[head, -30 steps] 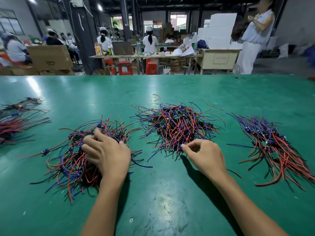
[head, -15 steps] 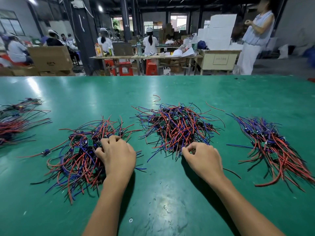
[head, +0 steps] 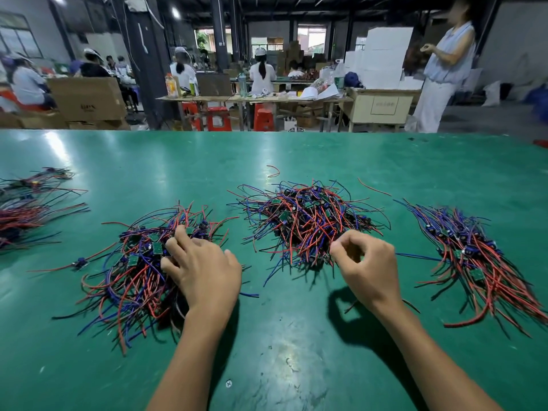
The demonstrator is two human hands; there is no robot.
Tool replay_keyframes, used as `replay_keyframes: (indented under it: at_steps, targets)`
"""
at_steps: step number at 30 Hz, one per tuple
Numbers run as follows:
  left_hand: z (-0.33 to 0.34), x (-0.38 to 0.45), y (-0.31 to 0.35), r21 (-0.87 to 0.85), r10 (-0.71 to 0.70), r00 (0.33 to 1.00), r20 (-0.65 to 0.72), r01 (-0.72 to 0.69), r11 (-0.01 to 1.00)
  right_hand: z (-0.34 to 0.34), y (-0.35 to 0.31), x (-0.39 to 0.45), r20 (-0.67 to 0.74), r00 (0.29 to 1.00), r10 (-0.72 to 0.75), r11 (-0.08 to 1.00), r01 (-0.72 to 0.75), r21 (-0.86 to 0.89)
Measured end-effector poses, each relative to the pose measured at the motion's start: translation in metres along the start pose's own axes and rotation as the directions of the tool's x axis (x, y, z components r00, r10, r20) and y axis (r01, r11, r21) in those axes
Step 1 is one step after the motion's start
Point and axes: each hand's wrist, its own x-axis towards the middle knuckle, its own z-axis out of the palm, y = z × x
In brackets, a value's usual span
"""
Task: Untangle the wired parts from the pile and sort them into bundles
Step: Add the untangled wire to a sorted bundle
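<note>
Three heaps of red, blue and black wired parts with small green boards lie on the green table (head: 296, 336). My left hand (head: 204, 271) rests on the right side of the left pile (head: 127, 274), its fingers curled down into the wires and the fingertips partly hidden. At the near edge of the tangled middle pile (head: 305, 221), my right hand (head: 370, 262) has its thumb and forefinger pinched together on a wire. To the right lies a combed bundle (head: 480, 256), its wires running one way.
Another sorted bundle (head: 23, 212) lies at the table's far left edge. One single wired part (head: 80, 264) sits left of the left pile, and a loose red wire (head: 274, 172) lies behind the middle pile. Workers, benches and cartons stand beyond the table.
My left hand has shifted right on the left pile and curled its fingers into the wires. My right hand has stayed at the middle pile's near edge, lifting slightly with its pinch.
</note>
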Motion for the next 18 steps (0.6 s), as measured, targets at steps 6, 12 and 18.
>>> replay_keyframes:
  at_steps: [6,12,18]
  targets:
    - [-0.001,-0.004,0.006,-0.137,0.117,0.992,-0.044,-0.122,0.983,0.01,0.01,0.004,-0.025,0.999,0.038,0.985,-0.042,-0.167]
    - [0.007,-0.02,0.027,-0.343,0.565,0.818,-0.104,-0.563,0.752,0.016,0.024,0.009,0.135,0.969,0.206,0.935,-0.154,-0.321]
    - [0.028,-0.035,0.035,-0.223,0.674,0.728,0.123,-0.642,0.734,0.006,0.02,0.01,-0.06,0.99,0.129,0.915,-0.142,-0.376]
